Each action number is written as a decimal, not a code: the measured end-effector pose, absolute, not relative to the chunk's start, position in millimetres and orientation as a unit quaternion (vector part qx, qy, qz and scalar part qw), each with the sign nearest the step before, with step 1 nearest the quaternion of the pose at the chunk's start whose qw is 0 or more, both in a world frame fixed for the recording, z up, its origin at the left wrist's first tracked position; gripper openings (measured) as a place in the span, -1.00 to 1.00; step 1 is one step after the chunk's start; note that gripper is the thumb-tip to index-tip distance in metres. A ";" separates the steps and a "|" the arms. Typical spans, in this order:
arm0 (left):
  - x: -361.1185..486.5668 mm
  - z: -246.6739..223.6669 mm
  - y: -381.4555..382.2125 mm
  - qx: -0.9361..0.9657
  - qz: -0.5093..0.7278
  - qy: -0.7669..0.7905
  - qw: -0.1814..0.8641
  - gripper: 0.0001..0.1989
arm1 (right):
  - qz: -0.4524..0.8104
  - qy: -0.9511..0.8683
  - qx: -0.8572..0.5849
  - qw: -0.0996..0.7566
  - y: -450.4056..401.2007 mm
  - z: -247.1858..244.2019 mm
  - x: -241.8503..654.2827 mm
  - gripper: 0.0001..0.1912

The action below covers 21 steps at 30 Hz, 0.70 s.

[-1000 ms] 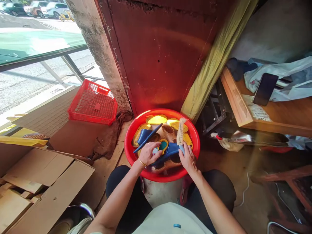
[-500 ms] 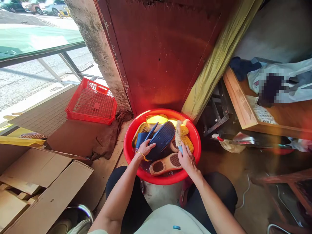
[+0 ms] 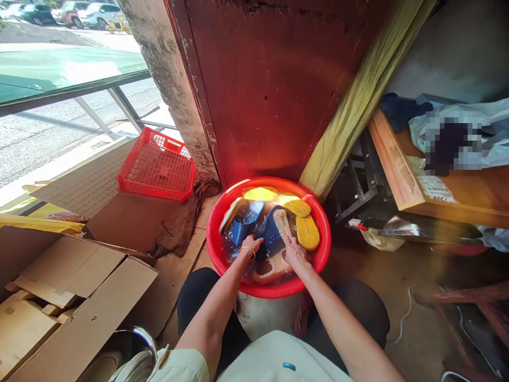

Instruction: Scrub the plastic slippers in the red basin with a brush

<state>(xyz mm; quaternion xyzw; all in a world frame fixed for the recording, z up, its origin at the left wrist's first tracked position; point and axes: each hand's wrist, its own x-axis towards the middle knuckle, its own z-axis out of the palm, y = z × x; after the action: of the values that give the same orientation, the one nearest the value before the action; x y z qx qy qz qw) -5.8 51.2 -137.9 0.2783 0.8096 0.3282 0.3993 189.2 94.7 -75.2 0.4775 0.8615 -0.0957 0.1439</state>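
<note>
A red basin point(image 3: 328, 233) with water and several slippers stands between my knees. My left hand point(image 3: 250, 246) is closed at the near end of a dark blue slipper point(image 3: 271, 231), low in the water; its fingertips are partly hidden. My right hand point(image 3: 296, 253) grips a scrub brush point(image 3: 282, 222), whose pale bristles lie over that slipper's right side. Another blue slipper point(image 3: 242, 229) rests just beyond my left hand. Yellow slippers point(image 3: 307, 232) lie along the far and right sides. A tan slipper point(image 3: 265, 269) with brown sole patches is partly under water near the front.
A red plastic crate point(image 3: 159, 168) sits on cardboard at the left, beside a brown cloth point(image 3: 178, 231). Cardboard boxes point(image 3: 75, 265) fill the lower left. Behind the basin is a dark red door panel point(image 3: 270, 95). A wooden drawer point(image 3: 401, 185) juts out at right.
The dark blue slipper has gone down into the water with my left hand. The brush has moved left and down onto it. The other blue slipper now shows more fully.
</note>
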 end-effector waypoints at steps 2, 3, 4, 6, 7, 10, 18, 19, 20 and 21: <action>-4.4 -136.4 48.8 0.271 0.333 0.807 0.406 -0.65 | -0.106 0.868 0.461 0.153 82.1 -74.1 196.3 -0.34; -4.5 -135.3 47.4 0.268 0.339 0.802 0.413 -0.65 | -0.111 0.874 0.447 0.157 73.8 -74.2 200.5 -0.31; -4.9 -134.1 46.0 0.264 0.345 0.795 0.422 -0.67 | -0.116 0.881 0.429 0.160 65.5 -74.6 204.8 -0.29; -5.5 -131.6 44.1 0.256 0.361 0.779 0.443 -0.69 | -0.122 0.895 0.398 0.159 53.8 -75.6 211.1 -0.27; -5.2 -130.3 43.5 0.251 0.370 0.770 0.454 -0.68 | -0.123 0.897 0.395 0.155 52.5 -75.8 212.4 -0.27; -0.4 -126.4 42.2 0.239 0.398 0.741 0.486 -0.65 | -0.120 0.882 0.433 0.138 69.3 -73.8 207.2 -0.30; 8.6 -115.2 34.5 0.255 0.410 0.725 0.491 -0.70 | -0.110 0.867 0.480 0.081 144.0 -56.7 181.4 -0.38; 7.8 -113.6 33.7 0.257 0.406 0.735 0.478 -0.71 | -0.113 0.870 0.474 0.080 143.5 -55.5 182.9 -0.38; 7.2 -112.0 32.9 0.263 0.399 0.748 0.460 -0.72 | -0.117 0.873 0.467 0.081 139.5 -55.0 186.0 -0.38; 7.1 -110.1 31.9 0.276 0.385 0.765 0.437 -0.73 | -0.122 0.878 0.454 0.084 132.0 -55.4 190.4 -0.38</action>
<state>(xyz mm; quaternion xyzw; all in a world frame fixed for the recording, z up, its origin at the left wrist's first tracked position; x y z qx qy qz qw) 7.1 31.9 -110.1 0.2765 0.7646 0.3852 0.4366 190.4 132.0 -55.4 0.4542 0.8784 -0.1225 0.0837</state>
